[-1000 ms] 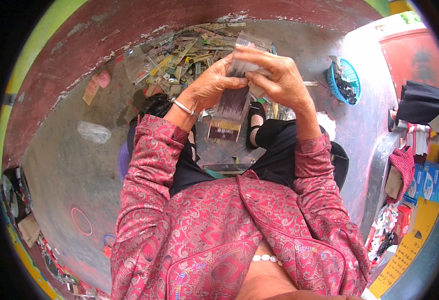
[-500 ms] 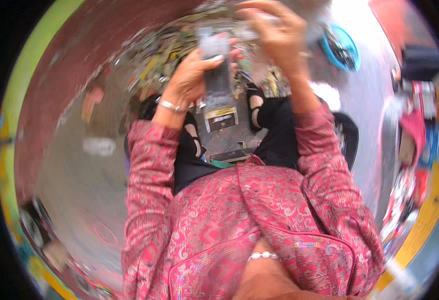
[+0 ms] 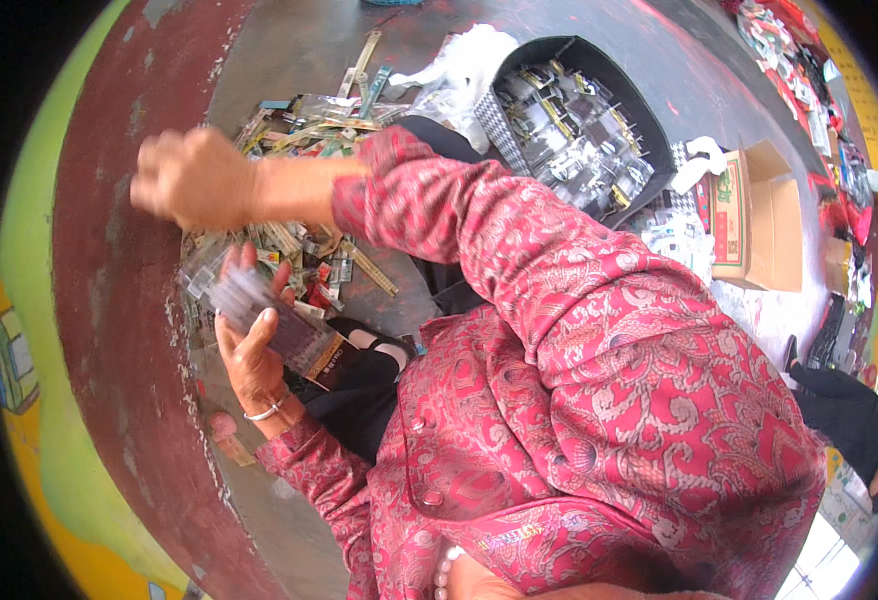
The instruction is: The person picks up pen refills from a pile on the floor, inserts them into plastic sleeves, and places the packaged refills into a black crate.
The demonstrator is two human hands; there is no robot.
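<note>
left hand (image 3: 250, 366) holding packet (image 3: 304, 340), right hand (image 3: 195, 180) blurred, strips (image 3: 372, 271) on floor (image 3: 284, 55)

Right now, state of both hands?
Left hand: holding a packet.
Right hand: blurred, fingers look curled; can't tell whether fully closed or holding anything.

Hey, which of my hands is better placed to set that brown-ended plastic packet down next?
Probably your left hand: it holds the packet, its thumb on top. Your right hand is apart from it and blurred; I can't tell whether it holds anything.
</note>
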